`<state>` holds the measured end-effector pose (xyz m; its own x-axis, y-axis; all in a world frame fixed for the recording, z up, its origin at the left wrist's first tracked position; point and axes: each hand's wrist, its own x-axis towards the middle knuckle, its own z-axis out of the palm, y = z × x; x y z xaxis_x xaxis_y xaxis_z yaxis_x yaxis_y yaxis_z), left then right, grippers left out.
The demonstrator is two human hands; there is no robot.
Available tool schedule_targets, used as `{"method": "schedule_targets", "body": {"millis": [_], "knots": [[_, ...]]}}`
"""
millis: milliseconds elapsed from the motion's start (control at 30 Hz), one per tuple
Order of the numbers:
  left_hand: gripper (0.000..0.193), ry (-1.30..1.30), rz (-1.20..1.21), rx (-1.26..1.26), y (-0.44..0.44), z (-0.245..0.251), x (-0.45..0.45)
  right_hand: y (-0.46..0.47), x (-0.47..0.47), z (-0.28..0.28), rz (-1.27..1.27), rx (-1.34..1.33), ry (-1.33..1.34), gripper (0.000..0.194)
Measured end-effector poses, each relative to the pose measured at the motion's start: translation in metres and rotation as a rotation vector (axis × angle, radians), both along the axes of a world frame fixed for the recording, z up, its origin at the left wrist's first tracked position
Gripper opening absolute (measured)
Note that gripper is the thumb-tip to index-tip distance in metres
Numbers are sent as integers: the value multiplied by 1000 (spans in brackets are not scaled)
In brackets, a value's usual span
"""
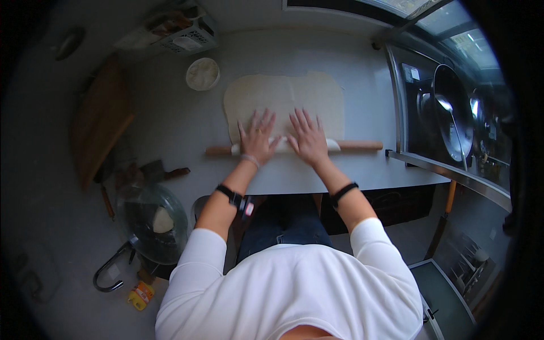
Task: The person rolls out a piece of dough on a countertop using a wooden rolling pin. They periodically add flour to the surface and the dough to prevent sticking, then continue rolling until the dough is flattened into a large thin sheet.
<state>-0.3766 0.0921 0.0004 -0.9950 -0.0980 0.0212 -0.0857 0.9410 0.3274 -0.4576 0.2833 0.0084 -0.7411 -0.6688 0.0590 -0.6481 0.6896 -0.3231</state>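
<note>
A large, thin sheet of dough lies flat on the white countertop. Its near edge is wrapped around a long wooden rolling pin, whose bare ends stick out on both sides. My left hand rests palm down over the wrapped pin, fingers spread and pointing away from me across the sheet. Beside it on the right, my right hand lies the same way, fingers apart, its thumb near the left one. Neither hand is closed around the pin. The palms hide part of the dough roll.
A white bowl of flour-like powder stands beyond the sheet's left corner. At left are a cleaver, a wooden board and a glass bowl with a dough lump. A wok sits on the stove at right.
</note>
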Motion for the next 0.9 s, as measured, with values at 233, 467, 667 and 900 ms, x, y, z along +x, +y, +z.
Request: {"method": "schedule_targets", "body": {"millis": [233,467,667,900], "knots": [[70,-128,-55,-67,6,2,59,37,57,-1,-18,78,-6,72],[82,77,-80,-205,-51,-18,-2,19,-27,-1,-22,87,46,72],[83,7,-213,-160,-29,2,84,64,60,3,-80,93,-154,76],[84,-22,8,-155,-76,-10,-17,26,-51,4,-136,75,123,72]]}}
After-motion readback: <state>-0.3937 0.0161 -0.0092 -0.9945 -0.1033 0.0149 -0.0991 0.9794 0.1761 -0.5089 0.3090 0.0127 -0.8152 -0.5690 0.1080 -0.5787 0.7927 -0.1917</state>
